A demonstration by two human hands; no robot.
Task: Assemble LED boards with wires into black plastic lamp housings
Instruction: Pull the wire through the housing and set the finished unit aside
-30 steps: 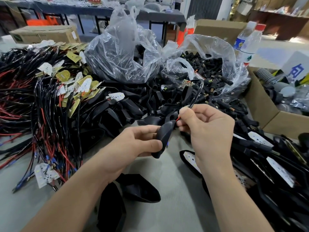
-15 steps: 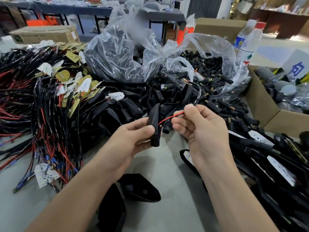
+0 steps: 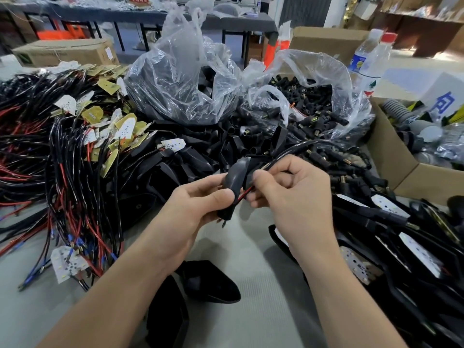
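Workshop space opens behind, with a long dark table point(image 3: 175, 16) at the back and a cardboard carton point(image 3: 65, 52) on the left. The grey desk point(image 3: 251, 259) in front carries a wide wire heap point(image 3: 37, 151) of black and red leads with LED boards on the left. In the middle stand a clear plastic bag point(image 3: 180, 79) of black shells and a second bag point(image 3: 313, 79) of small black connectors. An open cardboard box point(image 3: 391, 156) sits on the right, with water bottles point(image 3: 371, 61) behind it. Loose housings point(image 3: 195, 151) lie piled in front of the bags. Above the desk's bare centre, the left hand point(image 3: 193, 212) holds one black lamp housing point(image 3: 234, 179), its grip curled round the shell. The right hand point(image 3: 293, 197) has its grip pinching a red wire point(image 3: 244, 194) just beside the housing.
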